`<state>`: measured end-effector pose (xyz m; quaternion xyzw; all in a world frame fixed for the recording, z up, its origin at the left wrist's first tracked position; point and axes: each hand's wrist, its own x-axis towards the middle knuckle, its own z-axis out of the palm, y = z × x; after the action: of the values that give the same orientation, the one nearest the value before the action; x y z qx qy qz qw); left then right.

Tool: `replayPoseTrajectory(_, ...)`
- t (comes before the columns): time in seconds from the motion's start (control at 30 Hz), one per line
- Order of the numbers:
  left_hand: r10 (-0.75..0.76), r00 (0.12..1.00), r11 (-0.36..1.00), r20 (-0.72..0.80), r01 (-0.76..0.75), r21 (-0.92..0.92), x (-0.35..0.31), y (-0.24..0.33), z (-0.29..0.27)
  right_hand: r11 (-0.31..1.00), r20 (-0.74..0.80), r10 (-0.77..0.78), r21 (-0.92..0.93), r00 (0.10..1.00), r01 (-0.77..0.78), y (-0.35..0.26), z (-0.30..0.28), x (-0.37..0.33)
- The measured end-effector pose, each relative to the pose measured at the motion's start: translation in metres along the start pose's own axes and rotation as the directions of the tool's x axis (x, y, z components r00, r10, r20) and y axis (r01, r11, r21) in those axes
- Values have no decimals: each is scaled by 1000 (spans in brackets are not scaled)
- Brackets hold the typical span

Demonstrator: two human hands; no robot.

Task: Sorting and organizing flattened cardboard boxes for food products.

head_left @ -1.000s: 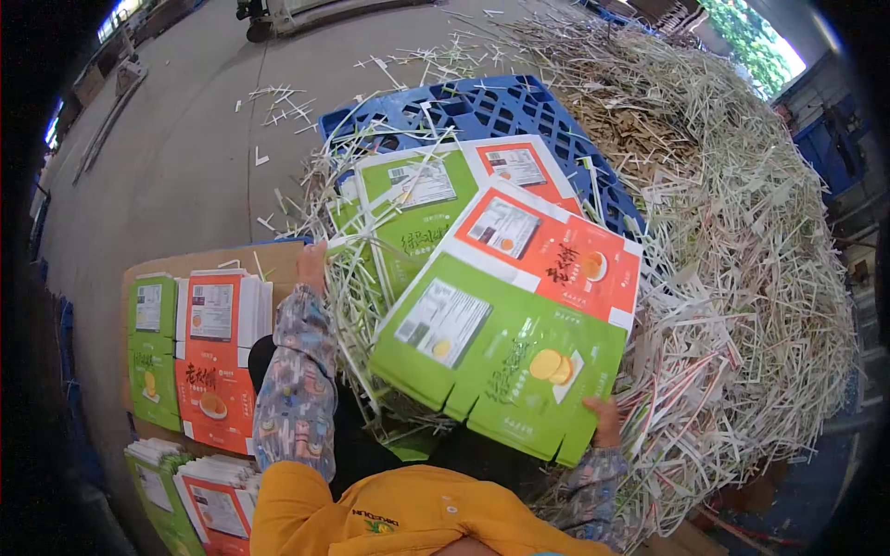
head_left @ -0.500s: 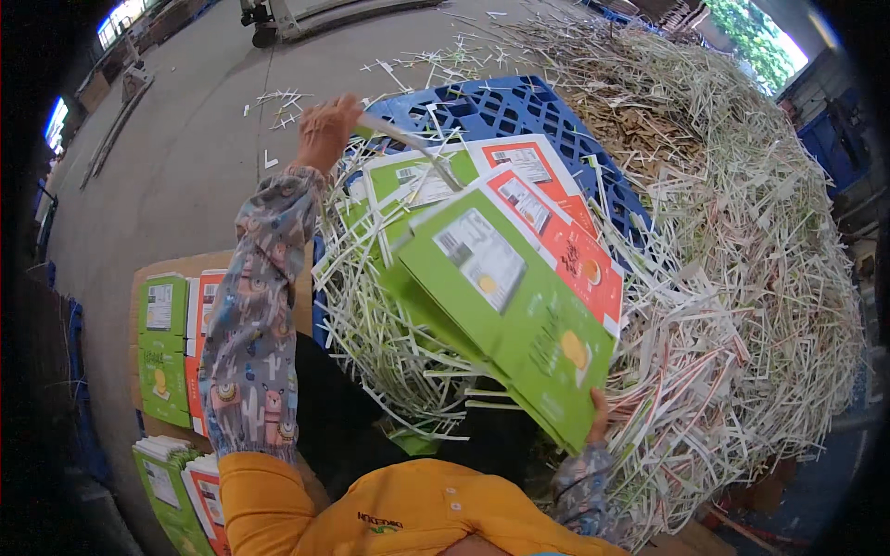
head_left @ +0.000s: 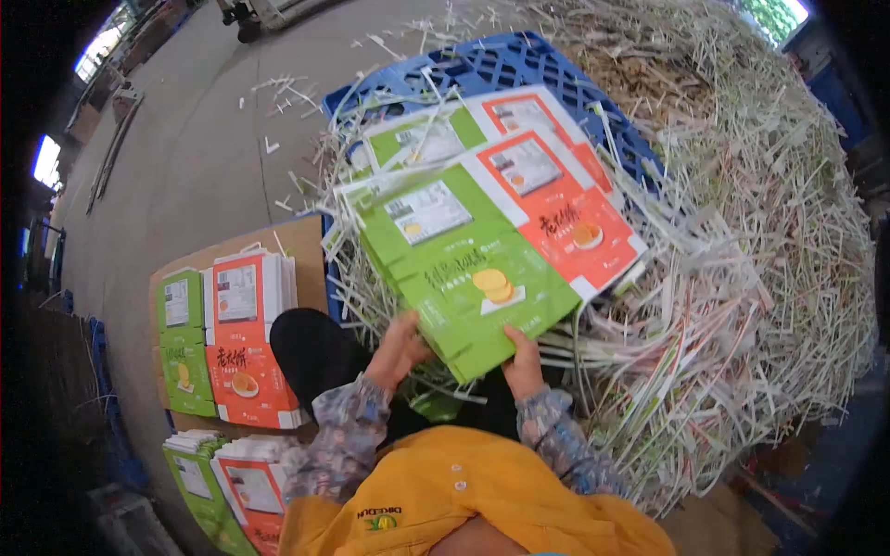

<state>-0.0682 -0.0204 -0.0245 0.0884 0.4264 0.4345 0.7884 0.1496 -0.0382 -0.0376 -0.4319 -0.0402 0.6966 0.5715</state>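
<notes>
A stack of flat printed carton blanks lies tilted before me, its green part (head_left: 464, 269) toward the left and its orange-red part (head_left: 567, 222) toward the right. My right hand (head_left: 525, 367) grips the near edge of the green blanks, thumb on top and fingers underneath. Beside their lower left edge is my left hand (head_left: 397, 350), slightly smeared, its fingers apart and nothing seen in it. Behind the stack lie more green blanks (head_left: 426, 139) and orange-red blanks (head_left: 530, 116), partly covered by it.
A blue plastic pallet (head_left: 491, 63) lies beneath the blanks, strewn with paper strips. A large heap of shredded strips (head_left: 769, 222) rises at the right. Sorted stacks of green (head_left: 185, 347) and orange-red blanks (head_left: 246, 343) stand on cardboard at the left. A pallet jack (head_left: 264, 14) is far off.
My left hand has let go of a strip at the upper left and come down beside the blanks. The held stack has turned flatter and moved left, and my right hand has moved left with it.
</notes>
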Motion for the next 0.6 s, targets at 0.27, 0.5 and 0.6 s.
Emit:
replayPoseTrajectory(0.27,-6,957,984,-289,-46,-174,14,-42,9,222,482,-347,-791,805,570,40,-26,7)
replayPoseTrajectory(0.5,65,950,996,-305,-79,-32,20,-40,1,704,71,496,-616,865,-353,-24,6,-22)
replayPoseTrajectory(0.6,93,961,994,-262,-104,-29,15,-35,-3,755,34,48,-655,998,-14,-83,-3,-35)
